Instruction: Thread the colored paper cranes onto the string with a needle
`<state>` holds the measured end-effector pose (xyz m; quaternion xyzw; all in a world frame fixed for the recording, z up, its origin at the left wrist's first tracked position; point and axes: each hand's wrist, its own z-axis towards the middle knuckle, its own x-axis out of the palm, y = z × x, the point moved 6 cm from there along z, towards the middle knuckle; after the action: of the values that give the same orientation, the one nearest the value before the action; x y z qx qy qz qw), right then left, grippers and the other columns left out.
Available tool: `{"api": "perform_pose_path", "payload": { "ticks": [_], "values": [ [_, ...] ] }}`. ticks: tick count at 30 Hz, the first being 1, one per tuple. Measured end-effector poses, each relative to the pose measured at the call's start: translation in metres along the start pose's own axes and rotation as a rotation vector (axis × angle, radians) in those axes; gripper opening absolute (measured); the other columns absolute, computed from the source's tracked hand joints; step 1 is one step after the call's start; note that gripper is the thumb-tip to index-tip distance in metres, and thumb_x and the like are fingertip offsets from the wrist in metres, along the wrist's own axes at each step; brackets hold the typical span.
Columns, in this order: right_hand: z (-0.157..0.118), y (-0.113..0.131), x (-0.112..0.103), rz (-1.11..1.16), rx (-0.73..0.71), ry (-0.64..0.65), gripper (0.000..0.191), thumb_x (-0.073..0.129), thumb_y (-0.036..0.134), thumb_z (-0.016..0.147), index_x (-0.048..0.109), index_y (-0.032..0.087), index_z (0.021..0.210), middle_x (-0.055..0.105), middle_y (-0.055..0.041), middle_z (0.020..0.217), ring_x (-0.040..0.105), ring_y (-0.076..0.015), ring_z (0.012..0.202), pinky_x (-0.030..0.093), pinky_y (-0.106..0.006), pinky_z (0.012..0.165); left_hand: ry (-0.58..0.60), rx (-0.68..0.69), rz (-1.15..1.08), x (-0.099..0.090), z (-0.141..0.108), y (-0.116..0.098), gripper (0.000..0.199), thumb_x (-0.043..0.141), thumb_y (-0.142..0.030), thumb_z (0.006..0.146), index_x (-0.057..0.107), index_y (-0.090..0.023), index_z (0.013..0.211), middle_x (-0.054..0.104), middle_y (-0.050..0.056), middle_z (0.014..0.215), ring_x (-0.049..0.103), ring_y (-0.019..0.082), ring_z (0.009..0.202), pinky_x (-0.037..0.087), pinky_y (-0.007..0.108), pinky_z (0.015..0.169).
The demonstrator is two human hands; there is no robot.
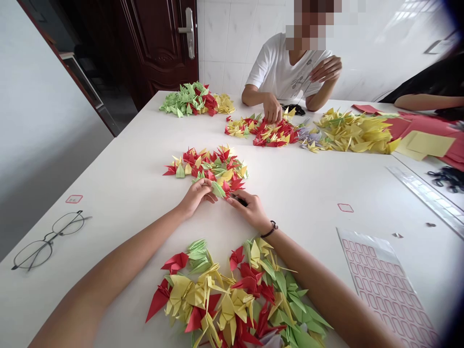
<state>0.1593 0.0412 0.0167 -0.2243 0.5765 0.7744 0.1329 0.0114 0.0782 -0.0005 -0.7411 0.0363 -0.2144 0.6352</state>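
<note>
Lying on a slant between the left grip (195, 198) and the right grip (253, 208), a green folded paper piece (218, 190) sits at the near edge of the middle pile (203, 161) on the worktop (137, 169). Its long axis runs from the upper left, by the left fingertips, down to the lower right, towards the right fingertips. The left grip is the nearer one: its fingers look clamped on the upper end of the piece, which lies just to their right. From the right grip the piece lies to the left and slightly ahead. The right thumb and fingers are bent close together beside a red folded piece (228, 187), but I cannot tell whether they pinch it. A dark item (239, 200) shows at the right hand; what it is, and whether it is held, is unclear.

Closer to the wearer, between the forearms, a near heap (226, 311) of red, yellow and green folded pieces spreads out, its upper right edge close to the right forearm. Across the worktop, a co-worker's hand (272, 107) reaches down to a far pile (273, 135), well apart from both grips.
</note>
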Motion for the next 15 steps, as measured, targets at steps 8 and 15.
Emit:
{"api": "perform_pose_path", "payload": {
  "ticks": [8,15],
  "values": [
    [0.0016,-0.0087,-0.0027,0.124,0.050,-0.060,0.030,0.049,0.046,0.078,0.052,0.016,0.073,0.042,0.0019,0.059,0.035,-0.0094,0.053,0.029,-0.023,0.050,-0.030,0.050,0.018,-0.0021,0.0011,-0.0002,0.018,0.054,-0.027,0.074,0.052,-0.015,0.088,0.053,-0.002,0.065,0.050,0.008,0.055,0.046,0.023,0.055],
    [0.0020,-0.0068,-0.0019,0.112,0.045,-0.047,0.031,0.050,0.046,0.077,0.052,0.015,0.073,0.045,0.0017,0.059,0.037,-0.0095,0.054,0.031,-0.023,0.052,-0.038,0.060,0.123,0.0008,-0.0014,-0.0006,0.034,0.066,-0.031,0.066,0.050,-0.016,0.092,0.054,-0.001,0.073,0.052,0.010,0.064,0.046,0.025,0.060]
  ]
}}
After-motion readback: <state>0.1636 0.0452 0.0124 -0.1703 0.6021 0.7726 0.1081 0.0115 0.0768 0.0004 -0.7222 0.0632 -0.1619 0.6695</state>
